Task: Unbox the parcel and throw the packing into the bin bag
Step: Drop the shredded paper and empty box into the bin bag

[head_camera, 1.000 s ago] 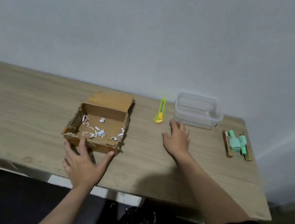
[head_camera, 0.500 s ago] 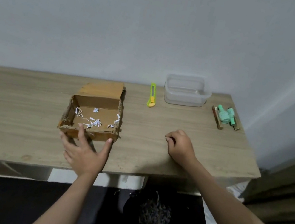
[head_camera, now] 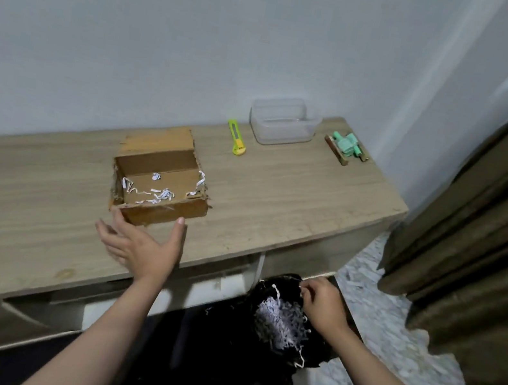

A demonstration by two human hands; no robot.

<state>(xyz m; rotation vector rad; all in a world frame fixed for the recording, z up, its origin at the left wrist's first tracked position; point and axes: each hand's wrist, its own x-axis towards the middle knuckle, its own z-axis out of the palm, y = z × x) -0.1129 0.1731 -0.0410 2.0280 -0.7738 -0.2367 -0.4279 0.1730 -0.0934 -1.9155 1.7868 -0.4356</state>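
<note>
The left hand [head_camera: 142, 249] is spread open, thumb and fingertip touching the near wall of the cardboard box [head_camera: 158, 189], near the table [head_camera: 279, 196] edge. The right hand [head_camera: 323, 301] pinches shredded paper [head_camera: 280, 322] over the bin bag [head_camera: 231, 351] below.

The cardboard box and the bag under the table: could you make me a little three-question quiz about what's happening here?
1. True or false: the cardboard box is completely empty.
2. Which hand is over the black bin bag? A) left hand B) right hand
3. Fill in: the yellow-green cutter lies between the box and the clear plastic ______.

Key
1. False: a few white paper shreds remain on its floor.
2. B: it is at the bag's mouth, above the shredded paper; the left hand is open at the box's near wall.
3. container
</note>
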